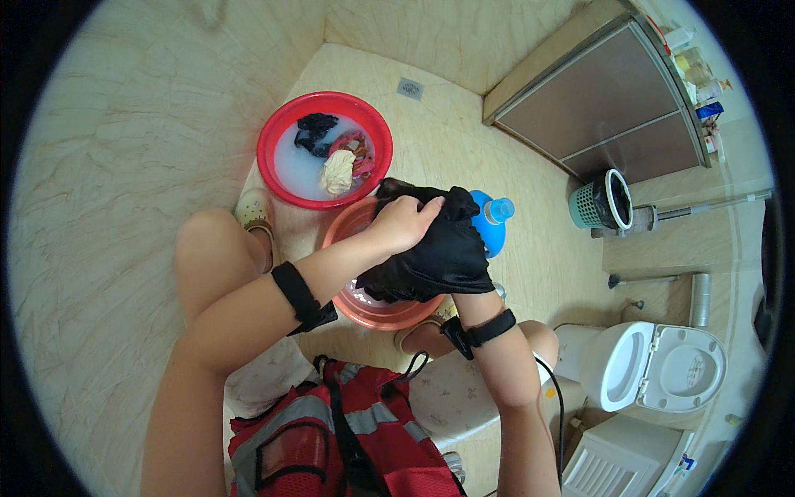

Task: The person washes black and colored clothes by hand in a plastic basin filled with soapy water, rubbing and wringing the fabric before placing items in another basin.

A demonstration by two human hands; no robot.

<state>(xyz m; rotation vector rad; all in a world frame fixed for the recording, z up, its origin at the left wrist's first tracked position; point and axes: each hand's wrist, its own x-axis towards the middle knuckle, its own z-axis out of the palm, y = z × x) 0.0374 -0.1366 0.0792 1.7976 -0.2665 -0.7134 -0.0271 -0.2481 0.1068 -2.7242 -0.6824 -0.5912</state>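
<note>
A wet-looking black garment point(428, 261) is spread over an orange plastic basin point(379, 320), covering much of it. My left hand point(404, 225) grips the garment's upper side, thumb and fingers pinching the fabric. Only the wrist of my right hand point(479, 310) shows; the hand itself is hidden inside or under the black cloth, so its grip cannot be seen. Beyond the orange basin stands a red plastic basin point(267, 149) of cloudy water. In it lie a dark cloth point(317, 132), a cream cloth point(338, 172) and a pink-red patterned cloth point(363, 149).
A blue bottle point(494, 239) with a translucent cap stands right beside the garment. A floor drain point(410, 89) lies near the far wall. To the right are a lined green waste basket point(587, 206), a low cabinet point(608, 93) and a toilet point(624, 363) with its lid up.
</note>
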